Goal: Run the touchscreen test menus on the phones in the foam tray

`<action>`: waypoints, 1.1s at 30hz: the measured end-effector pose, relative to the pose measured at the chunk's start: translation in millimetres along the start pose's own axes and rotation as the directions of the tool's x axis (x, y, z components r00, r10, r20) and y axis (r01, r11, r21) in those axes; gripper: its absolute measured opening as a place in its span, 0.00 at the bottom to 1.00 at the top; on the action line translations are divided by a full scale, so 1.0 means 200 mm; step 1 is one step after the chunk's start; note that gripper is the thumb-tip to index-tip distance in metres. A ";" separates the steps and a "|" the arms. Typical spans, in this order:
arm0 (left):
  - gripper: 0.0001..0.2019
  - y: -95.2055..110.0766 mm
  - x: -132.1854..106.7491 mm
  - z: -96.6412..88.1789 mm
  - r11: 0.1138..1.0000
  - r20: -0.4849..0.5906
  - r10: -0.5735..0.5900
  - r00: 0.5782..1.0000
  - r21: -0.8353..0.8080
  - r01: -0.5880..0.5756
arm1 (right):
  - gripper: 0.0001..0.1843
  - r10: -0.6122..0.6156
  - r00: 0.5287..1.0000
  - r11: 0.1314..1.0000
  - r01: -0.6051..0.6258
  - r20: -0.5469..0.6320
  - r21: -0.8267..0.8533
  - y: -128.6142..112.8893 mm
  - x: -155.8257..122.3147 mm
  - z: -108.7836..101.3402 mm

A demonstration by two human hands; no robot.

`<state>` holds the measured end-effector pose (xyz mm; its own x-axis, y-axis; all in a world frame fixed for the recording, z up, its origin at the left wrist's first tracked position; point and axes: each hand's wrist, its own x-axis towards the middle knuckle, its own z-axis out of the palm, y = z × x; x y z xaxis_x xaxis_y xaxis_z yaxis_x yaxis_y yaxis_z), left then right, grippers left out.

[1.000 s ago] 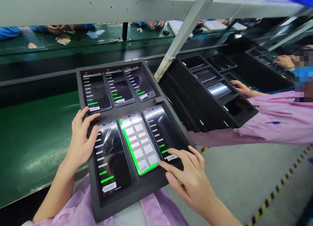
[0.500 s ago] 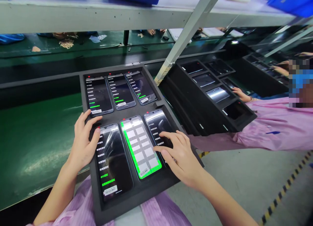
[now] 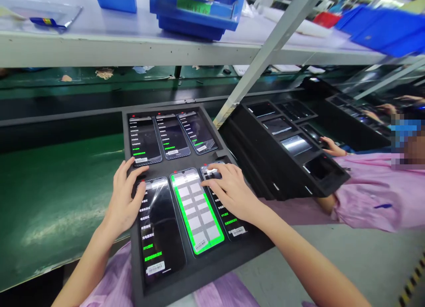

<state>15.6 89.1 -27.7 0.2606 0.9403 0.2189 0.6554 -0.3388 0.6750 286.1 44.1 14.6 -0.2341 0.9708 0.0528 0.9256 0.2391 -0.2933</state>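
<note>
A black foam tray (image 3: pixel 156 284) in front of me carries several smartphones in two rows. My left hand (image 3: pixel 128 194) rests on its left edge, fingers apart, by the upper corner of the near-left phone (image 3: pixel 164 227), which shows a menu with green lines. Over the near row is my right hand (image 3: pixel 230 187), its thumb and fingers spread. One of its fingertips is at the right edge of the middle phone (image 3: pixel 199 214), whose screen has white blocks and a green border. The same hand partly hides the near-right phone (image 3: pixel 232 216). Menus also light the far phones (image 3: pixel 172 136).
To the right, a co-worker in a pink sleeve (image 3: pixel 372 178) reaches over another black tray (image 3: pixel 285 165) of phones. A slanted metal post (image 3: pixel 252 72) stands behind my tray. Blue bins (image 3: pixel 195 14) sit on the shelf above. The green bench surface (image 3: pixel 59 200) lies left.
My right hand has moved up along the middle phone's right edge, uncovering the lower part of the near-right phone. My left hand stays on the tray edge. The view has tilted upward.
</note>
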 end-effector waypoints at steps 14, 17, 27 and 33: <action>0.16 0.00 0.00 0.01 0.998 0.000 -0.029 1.000 -0.053 0.029 | 0.23 0.056 0.998 0.998 -0.056 0.031 0.002 0.01 0.20 -0.02; 0.17 0.01 0.00 0.01 0.998 0.005 -0.038 0.999 -0.059 0.038 | 0.24 0.031 0.999 0.999 -0.031 0.025 0.009 -0.02 0.23 -0.02; 0.17 0.02 0.00 0.01 0.996 0.018 -0.055 0.998 -0.076 0.057 | 0.24 -0.058 0.988 0.998 0.051 0.142 0.048 -0.12 0.29 0.00; 0.17 0.02 0.00 0.01 0.995 0.032 -0.051 0.998 -0.083 0.054 | 0.23 -0.120 0.972 0.989 0.100 0.203 0.104 -0.18 0.33 0.02</action>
<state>19.2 87.4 -26.1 0.2492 0.9549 0.1614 0.6074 -0.2839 0.7419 236.0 98.6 24.4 -0.3986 0.9109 -0.1070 0.8614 0.3318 -0.3845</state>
